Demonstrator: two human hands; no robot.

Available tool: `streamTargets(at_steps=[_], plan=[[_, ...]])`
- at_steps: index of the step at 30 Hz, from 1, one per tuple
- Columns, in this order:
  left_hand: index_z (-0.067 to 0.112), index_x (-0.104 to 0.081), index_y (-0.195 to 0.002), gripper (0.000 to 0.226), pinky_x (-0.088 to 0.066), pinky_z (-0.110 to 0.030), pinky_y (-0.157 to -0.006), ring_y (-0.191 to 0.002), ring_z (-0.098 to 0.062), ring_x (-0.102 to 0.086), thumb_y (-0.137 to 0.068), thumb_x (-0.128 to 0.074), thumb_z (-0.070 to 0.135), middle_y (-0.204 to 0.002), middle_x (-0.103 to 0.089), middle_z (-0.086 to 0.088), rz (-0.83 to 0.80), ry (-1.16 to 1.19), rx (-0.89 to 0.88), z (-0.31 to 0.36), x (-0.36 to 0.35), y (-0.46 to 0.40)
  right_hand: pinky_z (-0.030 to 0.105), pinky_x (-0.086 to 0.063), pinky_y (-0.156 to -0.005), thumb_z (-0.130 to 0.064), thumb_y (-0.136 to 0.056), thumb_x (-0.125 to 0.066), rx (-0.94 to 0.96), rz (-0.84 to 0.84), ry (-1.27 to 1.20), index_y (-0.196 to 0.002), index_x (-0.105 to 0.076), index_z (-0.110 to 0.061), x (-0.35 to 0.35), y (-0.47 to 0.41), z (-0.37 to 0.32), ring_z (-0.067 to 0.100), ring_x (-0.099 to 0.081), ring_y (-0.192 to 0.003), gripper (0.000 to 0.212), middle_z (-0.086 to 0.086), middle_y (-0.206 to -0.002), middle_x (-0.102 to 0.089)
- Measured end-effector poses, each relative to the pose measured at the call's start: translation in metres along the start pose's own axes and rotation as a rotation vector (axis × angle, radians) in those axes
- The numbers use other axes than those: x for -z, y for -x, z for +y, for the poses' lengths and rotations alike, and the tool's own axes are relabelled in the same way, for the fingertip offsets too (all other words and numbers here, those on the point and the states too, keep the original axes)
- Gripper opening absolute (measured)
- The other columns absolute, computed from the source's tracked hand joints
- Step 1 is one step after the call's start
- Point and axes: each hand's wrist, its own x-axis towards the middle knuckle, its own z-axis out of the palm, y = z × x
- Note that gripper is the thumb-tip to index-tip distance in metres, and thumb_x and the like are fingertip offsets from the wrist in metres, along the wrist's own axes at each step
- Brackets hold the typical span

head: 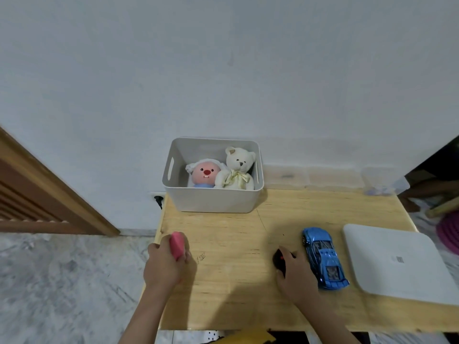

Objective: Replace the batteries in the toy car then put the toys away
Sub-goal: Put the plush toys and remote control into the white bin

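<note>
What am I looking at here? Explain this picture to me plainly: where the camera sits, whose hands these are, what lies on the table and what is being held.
There is no machine. A person wears a wide-angle camera on the head, looking forward and down, so both arms reach in from the bottom edge. The left hand grips a small pink object; I cannot tell what it is. The right hand is curled over a small black object with a red spot, possibly a remote control, resting on the light wooden table. Beside that hand lies a shiny blue toy car, and right of it a flat white rounded-corner slab. At the back, against the wall, stands a grey plastic bin with handle slots. Inside it sit a pink-faced plush doll and a cream teddy bear with a ribbon.
</note>
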Motion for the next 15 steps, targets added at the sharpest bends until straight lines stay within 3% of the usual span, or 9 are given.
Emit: streamTargets(at_steps=[4, 8, 10, 13, 15], plan=[[0.026, -0.044, -0.132, 0.061, -0.057, -0.039, -0.069, -0.079, -0.023, -0.054, -0.079, -0.069, 0.042, -0.111, -0.044, -0.011, 0.015, 0.13, -0.06, -0.002, 0.003, 0.002, 0.03, -0.052, -0.086, -0.026, -0.083, -0.062, 0.053, 0.103, -0.15, -0.139, -0.035, -0.024, 0.0, 0.006, 0.002, 0.018, -0.052, -0.105, 0.062, 0.006, -0.126, -0.045], [0.037, -0.046, -0.127, 0.06, -0.059, -0.04, -0.056, -0.085, -0.008, -0.052, -0.074, -0.072, 0.048, -0.106, -0.042, 0.0, 0.105, 0.333, -0.27, 0.011, 0.016, 0.004, 0.03, -0.053, -0.08, -0.019, -0.079, -0.069, 0.08, 0.308, -0.259, -0.134, -0.041, -0.019, 0.008, 0.009, -0.007, 0.02, -0.056, -0.101, 0.062, 0.007, -0.122, -0.049], [0.037, -0.049, -0.128, 0.059, -0.059, -0.035, -0.06, -0.091, -0.002, -0.053, -0.075, -0.075, 0.036, -0.107, -0.041, 0.003, 0.179, 0.434, -0.382, 0.027, 0.027, 0.003, 0.027, -0.048, -0.078, -0.013, -0.076, -0.073, 0.088, 0.442, -0.318, -0.128, -0.046, -0.011, 0.019, 0.005, -0.018, 0.023, -0.057, -0.098, 0.058, 0.009, -0.116, -0.053], [0.024, -0.054, -0.128, 0.06, -0.054, -0.018, -0.07, -0.096, 0.001, -0.052, -0.073, -0.079, 0.016, -0.108, -0.043, -0.001, 0.339, 0.517, -0.547, 0.056, 0.045, -0.001, 0.026, -0.049, -0.078, -0.009, -0.072, -0.076, 0.168, 0.596, -0.401, -0.122, -0.048, -0.009, 0.042, -0.007, -0.039, 0.021, -0.056, -0.095, 0.057, 0.008, -0.11, -0.055], [0.019, -0.056, -0.127, 0.061, -0.053, -0.017, -0.07, -0.096, 0.001, -0.051, -0.072, -0.08, 0.01, -0.108, -0.043, -0.003, 0.398, 0.548, -0.602, 0.073, 0.057, -0.011, 0.017, -0.046, -0.078, -0.007, -0.071, -0.076, 0.273, 0.641, -0.415, -0.12, -0.048, -0.009, 0.057, -0.02, -0.052, 0.016, -0.053, -0.096, 0.056, 0.006, -0.11, -0.055]])
